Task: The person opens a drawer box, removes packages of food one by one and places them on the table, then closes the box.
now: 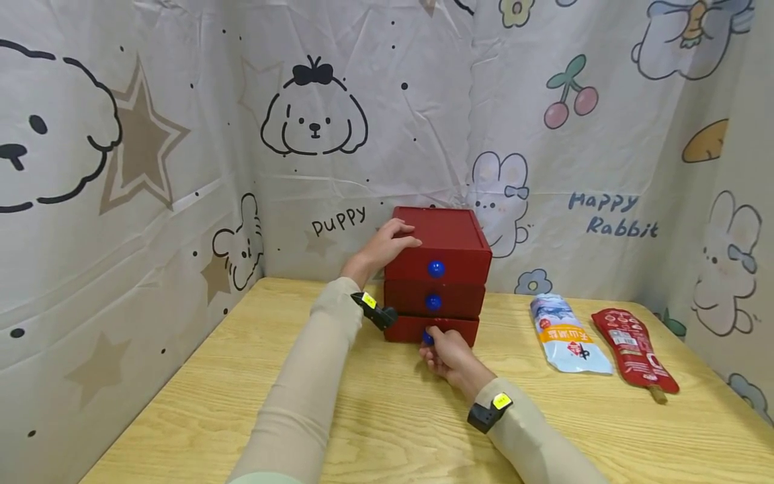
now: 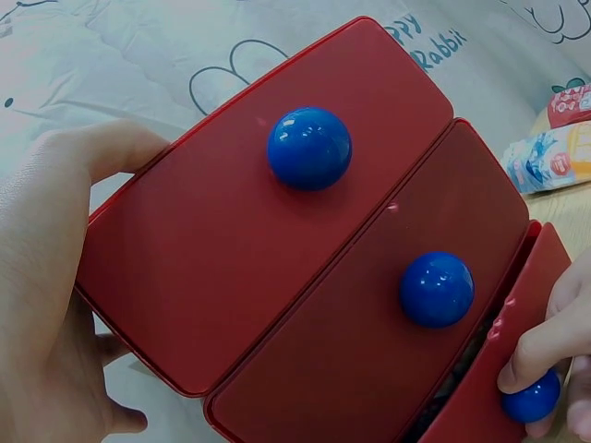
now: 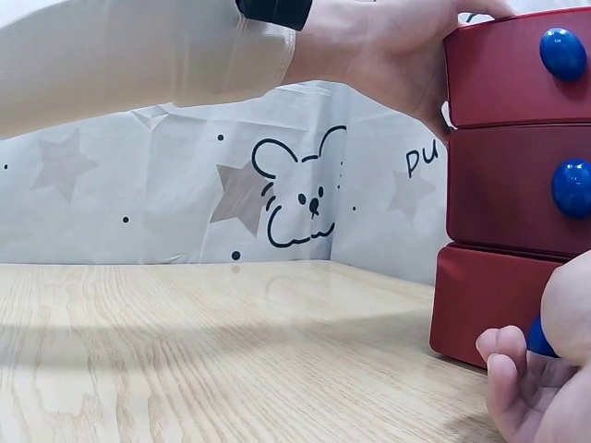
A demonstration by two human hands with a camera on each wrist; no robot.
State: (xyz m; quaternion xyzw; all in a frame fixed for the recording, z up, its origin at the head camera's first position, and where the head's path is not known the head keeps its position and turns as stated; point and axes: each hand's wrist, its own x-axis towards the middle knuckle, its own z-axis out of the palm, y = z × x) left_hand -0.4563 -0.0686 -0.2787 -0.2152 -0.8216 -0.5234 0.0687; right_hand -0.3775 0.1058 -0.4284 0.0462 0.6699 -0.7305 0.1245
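Observation:
A red three-drawer box (image 1: 447,232) with a round blue knob on each drawer stands on the table. My left hand (image 1: 387,243) rests against its upper left corner, some fingers over the top edge and others along the side, as the left wrist view (image 2: 46,249) shows. Low at the front, my right hand (image 1: 450,353) pinches the blue knob (image 2: 533,397) of the bottom drawer (image 3: 485,300) between thumb and fingers. That drawer sticks out a little, leaving a dark narrow gap above its front. The middle and top drawers look closed.
To the right lie a blue, white and orange pouch (image 1: 568,336) and a red pouch (image 1: 631,346) on the wooden table (image 1: 387,430). Behind the box hangs a printed cloth (image 1: 363,181), which also surrounds the table's sides.

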